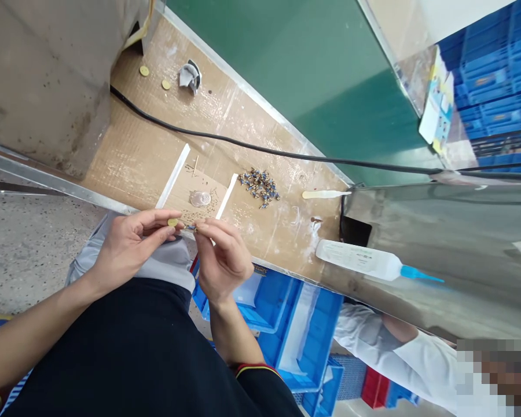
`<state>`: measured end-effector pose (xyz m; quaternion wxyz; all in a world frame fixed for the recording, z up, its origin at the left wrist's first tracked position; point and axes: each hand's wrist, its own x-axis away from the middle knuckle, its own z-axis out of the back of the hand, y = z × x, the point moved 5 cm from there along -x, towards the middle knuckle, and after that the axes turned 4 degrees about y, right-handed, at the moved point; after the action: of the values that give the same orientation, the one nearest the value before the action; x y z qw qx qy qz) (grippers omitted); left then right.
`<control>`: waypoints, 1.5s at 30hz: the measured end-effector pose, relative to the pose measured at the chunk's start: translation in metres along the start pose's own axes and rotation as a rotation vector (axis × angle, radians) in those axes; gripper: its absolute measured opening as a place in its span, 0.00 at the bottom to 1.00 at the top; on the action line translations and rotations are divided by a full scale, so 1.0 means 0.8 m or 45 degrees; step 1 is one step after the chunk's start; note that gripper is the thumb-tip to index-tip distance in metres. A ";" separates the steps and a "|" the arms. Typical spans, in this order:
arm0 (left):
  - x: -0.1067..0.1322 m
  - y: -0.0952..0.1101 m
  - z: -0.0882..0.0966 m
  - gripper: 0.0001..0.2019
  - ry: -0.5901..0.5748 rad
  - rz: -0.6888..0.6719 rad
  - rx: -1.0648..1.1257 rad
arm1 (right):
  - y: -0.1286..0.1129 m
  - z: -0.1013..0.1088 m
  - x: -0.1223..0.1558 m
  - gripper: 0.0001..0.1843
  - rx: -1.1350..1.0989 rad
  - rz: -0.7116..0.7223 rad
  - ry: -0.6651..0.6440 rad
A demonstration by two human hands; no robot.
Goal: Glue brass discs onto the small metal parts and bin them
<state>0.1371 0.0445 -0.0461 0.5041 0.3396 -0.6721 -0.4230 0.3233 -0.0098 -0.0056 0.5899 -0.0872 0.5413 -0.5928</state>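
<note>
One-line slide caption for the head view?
Head view: left hand holds a small brass disc, right hand pinches a tiny blue part above cardboard, near a heap of similar parts.

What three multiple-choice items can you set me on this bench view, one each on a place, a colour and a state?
1. Where does the pile of small blue-and-metal parts lie?
A. In a blue crate
B. On the cardboard sheet, beside a white strip
C. Under the black cable

2. What colour is the nozzle of the white squeeze bottle?
A. Red
B. Yellow
C. Blue

3. What is the left hand doing?
A. Pinching a small brass disc
B. Lying open and empty
C. Gripping the bottle

1: B, the parts sit heaped on the cardboard.
2: C, the tapered tip is plainly blue.
3: A, thumb and fingers hold the disc.
</note>
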 end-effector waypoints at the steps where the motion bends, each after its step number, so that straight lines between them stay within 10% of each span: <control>1: 0.002 0.003 -0.002 0.21 0.014 -0.020 -0.023 | -0.004 -0.004 0.002 0.15 -0.018 0.019 -0.003; 45: 0.037 0.044 -0.017 0.14 0.214 -0.824 -0.815 | -0.020 -0.012 0.013 0.28 0.138 0.426 0.032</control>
<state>0.1415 0.0294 -0.0008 0.4783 0.3921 -0.3240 -0.7159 0.3038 -0.0175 -0.0030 0.6775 0.0433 0.5228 -0.5156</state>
